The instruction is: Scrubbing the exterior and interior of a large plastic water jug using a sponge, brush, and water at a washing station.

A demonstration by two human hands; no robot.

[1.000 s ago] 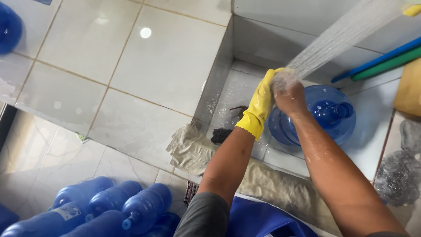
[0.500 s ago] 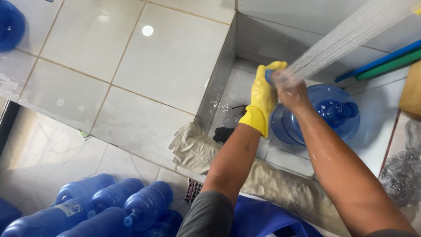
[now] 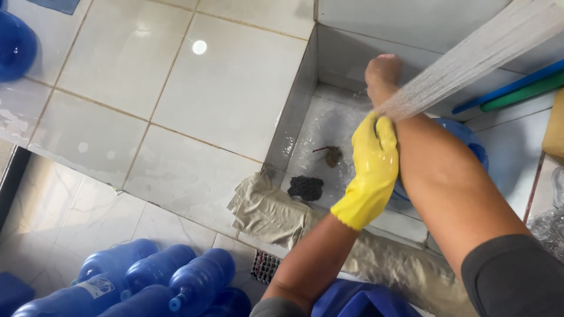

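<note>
Your gloved left hand closes around your bare right forearm under the water stream; your right hand is fisted, empty.

light: bright, even | glare: lamp spot on wet floor tiles | blur: water spray

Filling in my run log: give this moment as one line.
left hand: yellow glove, on right forearm | right hand: bare, raised | water spray: hitting wrist | blue bottle: below, in basin
</note>
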